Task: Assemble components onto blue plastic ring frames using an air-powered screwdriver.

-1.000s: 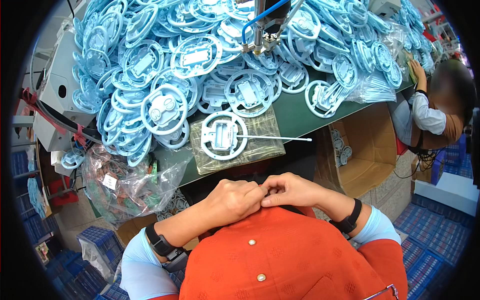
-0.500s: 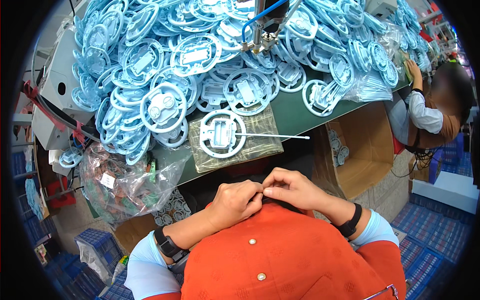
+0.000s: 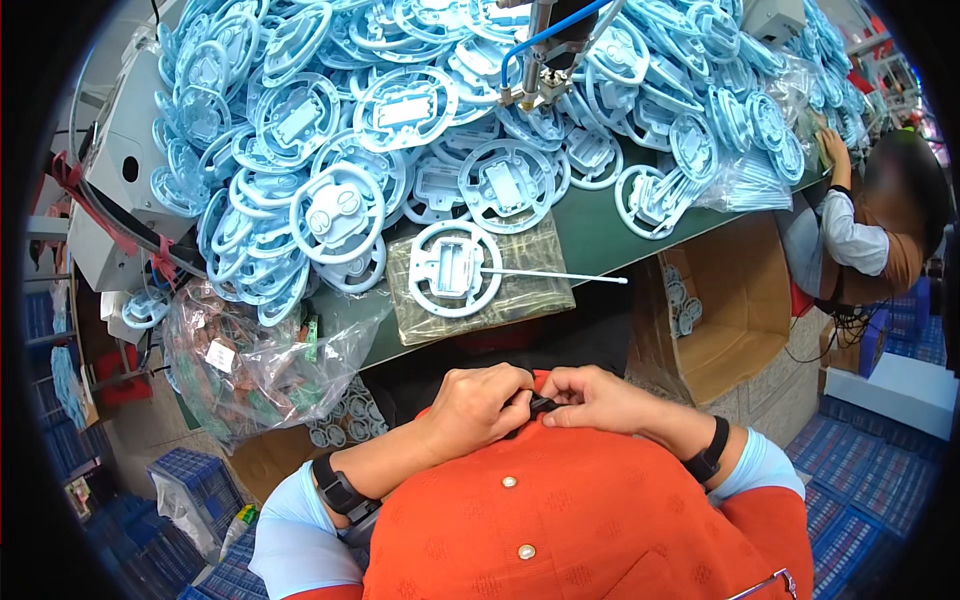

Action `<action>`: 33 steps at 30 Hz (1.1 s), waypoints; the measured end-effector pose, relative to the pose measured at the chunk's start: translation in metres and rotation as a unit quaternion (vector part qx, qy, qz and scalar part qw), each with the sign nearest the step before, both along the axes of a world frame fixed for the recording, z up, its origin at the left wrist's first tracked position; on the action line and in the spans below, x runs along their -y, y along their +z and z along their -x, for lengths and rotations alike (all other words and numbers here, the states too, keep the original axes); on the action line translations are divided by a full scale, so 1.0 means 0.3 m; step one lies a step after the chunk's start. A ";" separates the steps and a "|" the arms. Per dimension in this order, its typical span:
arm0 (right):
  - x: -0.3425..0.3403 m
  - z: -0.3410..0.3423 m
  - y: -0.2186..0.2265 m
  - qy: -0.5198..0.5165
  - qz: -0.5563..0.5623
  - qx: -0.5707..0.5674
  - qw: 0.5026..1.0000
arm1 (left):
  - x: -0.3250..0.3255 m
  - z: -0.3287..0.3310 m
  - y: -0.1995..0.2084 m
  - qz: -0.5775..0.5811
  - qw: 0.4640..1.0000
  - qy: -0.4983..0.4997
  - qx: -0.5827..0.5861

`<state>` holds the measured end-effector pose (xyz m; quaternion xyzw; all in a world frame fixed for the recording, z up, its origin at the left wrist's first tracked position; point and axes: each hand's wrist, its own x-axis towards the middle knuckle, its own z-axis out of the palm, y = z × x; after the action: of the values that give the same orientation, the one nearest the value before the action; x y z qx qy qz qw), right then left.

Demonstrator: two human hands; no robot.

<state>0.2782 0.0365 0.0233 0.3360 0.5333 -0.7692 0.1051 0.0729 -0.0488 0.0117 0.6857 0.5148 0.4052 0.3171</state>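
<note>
At my waist, against the red button-front top (image 3: 480, 520), my left hand (image 3: 485, 402) and my right hand (image 3: 598, 400) are close together, fingers bent and pinching. Between them shows a small black strap-like piece (image 3: 541, 404); its ends are hidden by the fingers and the top. Just ahead, a light-blue plastic wheel-shaped part (image 3: 455, 270) lies on a brown tape-wrapped pad (image 3: 530, 255) at the table edge. A thin white rod (image 3: 560, 275) reaches from its middle to the right. Neither hand touches these.
Light-blue wheel-shaped parts (image 3: 340, 215) are heaped over the green table (image 3: 590, 240). A metal tool head with a blue hose (image 3: 540, 85) hangs above. A clear bag of circuit boards (image 3: 270, 360) sits left, an open carton (image 3: 735, 300) right. A co-worker (image 3: 860, 220) is at far right.
My hands have moved slightly apart, and the black piece now shows between them. The view has shifted a little; the wheel part and rod lie as before.
</note>
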 end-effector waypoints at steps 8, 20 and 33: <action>-0.039 0.025 0.005 -0.005 -0.055 -0.029 0.998 | -0.026 0.009 0.013 0.030 0.999 -0.025 0.014; -0.048 0.030 -0.009 -0.007 -0.070 -0.021 0.997 | -0.065 0.232 0.133 0.362 0.926 -0.077 0.077; -0.051 0.038 -0.025 -0.037 -0.073 -0.059 0.995 | -0.142 0.222 0.191 0.178 0.955 -0.209 -0.114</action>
<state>0.2667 0.0517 0.0159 0.3167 0.5805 -0.7499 0.0201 0.0064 -0.0062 0.0690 0.7521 0.4569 0.1507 0.4505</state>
